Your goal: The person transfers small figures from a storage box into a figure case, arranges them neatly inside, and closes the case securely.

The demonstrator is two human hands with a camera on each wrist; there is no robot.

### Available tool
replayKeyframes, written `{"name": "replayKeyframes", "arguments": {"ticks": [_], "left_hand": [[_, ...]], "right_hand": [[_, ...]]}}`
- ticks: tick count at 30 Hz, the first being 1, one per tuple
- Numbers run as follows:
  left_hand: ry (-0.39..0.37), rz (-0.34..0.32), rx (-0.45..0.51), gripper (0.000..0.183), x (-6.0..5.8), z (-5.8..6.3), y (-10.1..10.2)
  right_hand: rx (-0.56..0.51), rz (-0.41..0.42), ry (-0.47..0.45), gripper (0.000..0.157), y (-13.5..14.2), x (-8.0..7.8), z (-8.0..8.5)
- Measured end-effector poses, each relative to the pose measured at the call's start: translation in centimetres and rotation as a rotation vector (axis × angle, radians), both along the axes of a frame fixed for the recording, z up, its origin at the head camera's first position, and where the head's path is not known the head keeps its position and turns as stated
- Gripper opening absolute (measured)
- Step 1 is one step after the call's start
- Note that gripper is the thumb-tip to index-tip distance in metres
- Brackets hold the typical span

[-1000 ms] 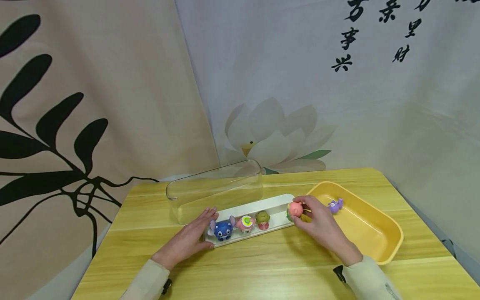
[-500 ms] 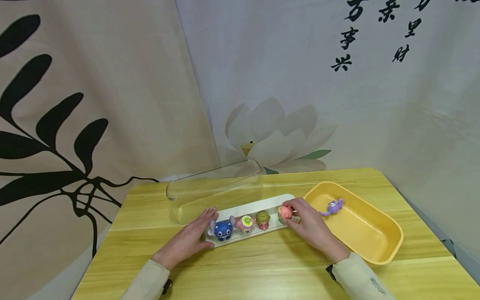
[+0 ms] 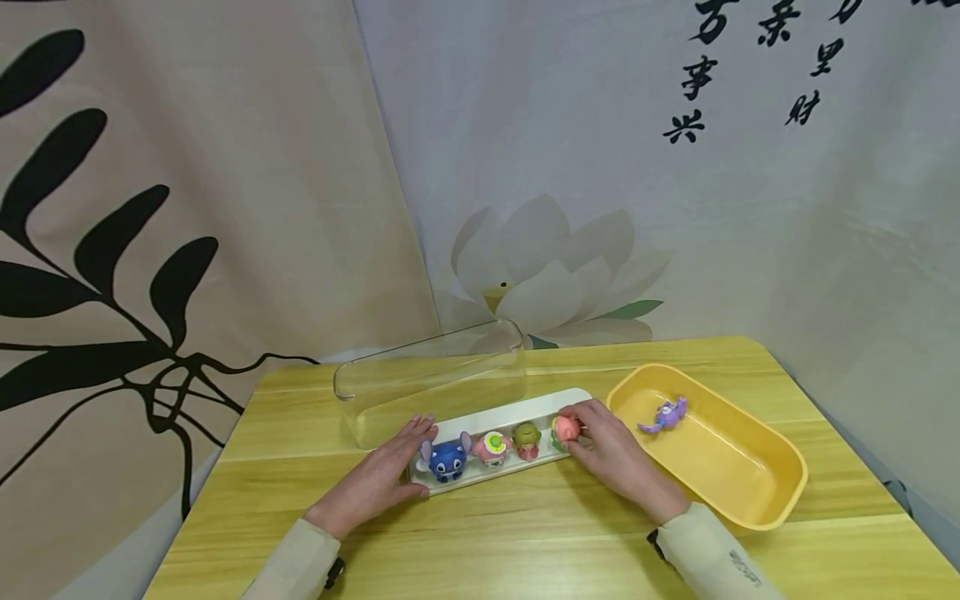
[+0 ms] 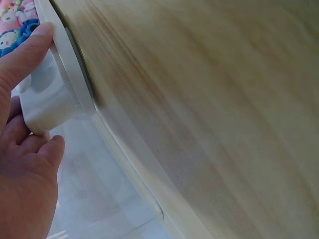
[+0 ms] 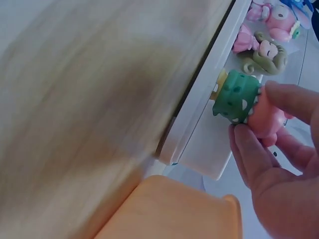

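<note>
My left hand (image 3: 382, 479) holds the left end of a long white tray (image 3: 517, 411), thumb at its front edge and fingers behind. In the tray, from the left, stand a blue big-eared figurine (image 3: 447, 461), a pink figurine (image 3: 491, 448) with a flower-like top, and an olive-haired figurine (image 3: 527, 438) in pink. Beside them, over the tray's right part, my right hand (image 3: 618, 454) pinches a figurine with a pink head (image 5: 266, 119) and green spotted body (image 5: 233, 97). The right wrist view shows its yellow base by the tray's front wall.
A clear plastic cover (image 3: 435, 379) stands behind the white tray, near the table's back edge. To the right, a yellow bin (image 3: 738, 471) bears a purple figurine (image 3: 663, 414). A patterned curtain (image 3: 540, 167) hangs behind the wooden table (image 3: 480, 550).
My right hand has moved left from the yellow bin's edge, bringing the pink and green figurine along the white tray close to the olive-haired one. The left hand has stayed in place.
</note>
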State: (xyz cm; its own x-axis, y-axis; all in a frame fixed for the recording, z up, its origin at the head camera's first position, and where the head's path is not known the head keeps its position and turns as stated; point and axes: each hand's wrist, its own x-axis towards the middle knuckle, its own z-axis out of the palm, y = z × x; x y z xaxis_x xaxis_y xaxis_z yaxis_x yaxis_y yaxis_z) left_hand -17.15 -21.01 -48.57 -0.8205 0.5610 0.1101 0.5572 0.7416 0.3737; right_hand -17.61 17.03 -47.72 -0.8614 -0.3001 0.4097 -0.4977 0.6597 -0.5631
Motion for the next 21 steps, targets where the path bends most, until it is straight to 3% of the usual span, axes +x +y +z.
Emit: {"name": "replayKeyframes", "arguments": {"ticks": [14, 21], "left_hand": [[0.005, -0.002, -0.006, 0.091, -0.01, -0.22, -0.02], [0.011, -0.001, -0.008, 0.091, -0.02, -0.07, 0.10]], "right_hand": [[0.106, -0.069, 0.020, 0.046, -0.46, 0.43, 0.16], [0.141, -0.151, 0.067, 0.051, -0.72, 0.94, 0.27]]}}
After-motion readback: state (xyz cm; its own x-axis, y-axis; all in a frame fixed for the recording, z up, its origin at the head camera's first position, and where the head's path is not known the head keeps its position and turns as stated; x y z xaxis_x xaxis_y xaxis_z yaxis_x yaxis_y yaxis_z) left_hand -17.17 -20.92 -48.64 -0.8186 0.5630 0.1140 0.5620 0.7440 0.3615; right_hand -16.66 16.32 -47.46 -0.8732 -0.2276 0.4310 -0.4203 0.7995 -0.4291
